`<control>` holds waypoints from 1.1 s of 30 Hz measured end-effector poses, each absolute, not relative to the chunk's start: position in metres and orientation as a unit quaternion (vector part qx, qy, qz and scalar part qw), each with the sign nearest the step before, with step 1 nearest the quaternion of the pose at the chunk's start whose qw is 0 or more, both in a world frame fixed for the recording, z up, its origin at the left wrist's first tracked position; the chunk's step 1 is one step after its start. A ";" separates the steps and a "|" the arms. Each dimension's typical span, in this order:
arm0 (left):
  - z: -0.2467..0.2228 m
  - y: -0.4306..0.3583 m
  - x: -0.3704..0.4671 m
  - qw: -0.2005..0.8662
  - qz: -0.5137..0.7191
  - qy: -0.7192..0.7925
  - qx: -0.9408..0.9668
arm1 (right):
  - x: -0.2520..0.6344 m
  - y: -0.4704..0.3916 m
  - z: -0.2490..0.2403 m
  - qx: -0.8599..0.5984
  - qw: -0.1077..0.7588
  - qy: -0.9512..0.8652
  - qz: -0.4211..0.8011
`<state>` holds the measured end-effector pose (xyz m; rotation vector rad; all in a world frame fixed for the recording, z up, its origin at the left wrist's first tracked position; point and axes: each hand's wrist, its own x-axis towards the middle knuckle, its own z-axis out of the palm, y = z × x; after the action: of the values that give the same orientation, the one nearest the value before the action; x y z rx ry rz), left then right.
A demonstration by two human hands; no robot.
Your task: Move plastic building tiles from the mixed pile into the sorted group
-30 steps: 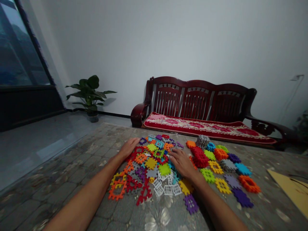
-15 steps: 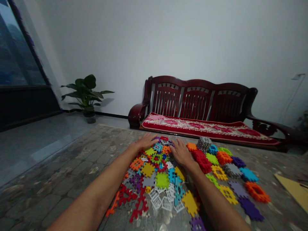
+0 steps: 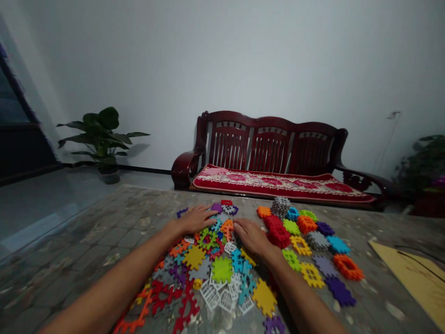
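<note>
My left hand (image 3: pixel 197 219) lies palm down on the far left part of a loose pile of plastic interlocking building pieces, fingers stretched out. Purple and light blue pieces (image 3: pixel 217 225) are by its fingertips. On the pile's right side my right hand (image 3: pixel 251 235) rests palm down, fingers extended leftward, their tips next to an orange piece (image 3: pixel 227 229). What lies under both palms is hidden. Nearer me are a yellow square piece (image 3: pixel 193 257), a lime square piece (image 3: pixel 221 270), white window pieces (image 3: pixel 226 299) and red fence-like pieces (image 3: pixel 187 306).
Sorted stacks stand to the right, including red pieces (image 3: pixel 278 232), grey pieces (image 3: pixel 280 206) and dark purple pieces (image 3: pixel 340 291). A yellow board (image 3: pixel 410 271) lies at the right of the stone-patterned tabletop (image 3: pixel 114 232). Behind are a wooden bench (image 3: pixel 271 144) and a potted plant (image 3: pixel 104 134).
Both hands have drawn slightly nearer to me over the pile. The left hand has come off the far left edge, uncovering a dark blue piece. The view has turned a little right.
</note>
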<state>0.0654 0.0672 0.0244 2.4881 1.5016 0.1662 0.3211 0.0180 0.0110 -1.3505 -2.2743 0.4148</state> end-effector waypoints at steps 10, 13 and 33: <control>0.033 0.109 0.114 0.130 0.099 0.565 0.809 | 0.316 0.005 -0.001 -0.522 0.319 -0.771 0.177; 0.030 0.115 0.133 0.157 0.054 0.573 0.802 | 0.317 0.002 0.002 -0.515 0.327 -0.773 0.174; 0.039 0.055 0.100 0.343 0.250 0.406 0.810 | 0.321 0.004 -0.010 -0.540 0.446 -0.699 0.145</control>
<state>0.0999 0.0549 0.0392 2.1052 1.0542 0.6491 0.3207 0.0043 -0.0096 -1.3377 -1.7320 0.3592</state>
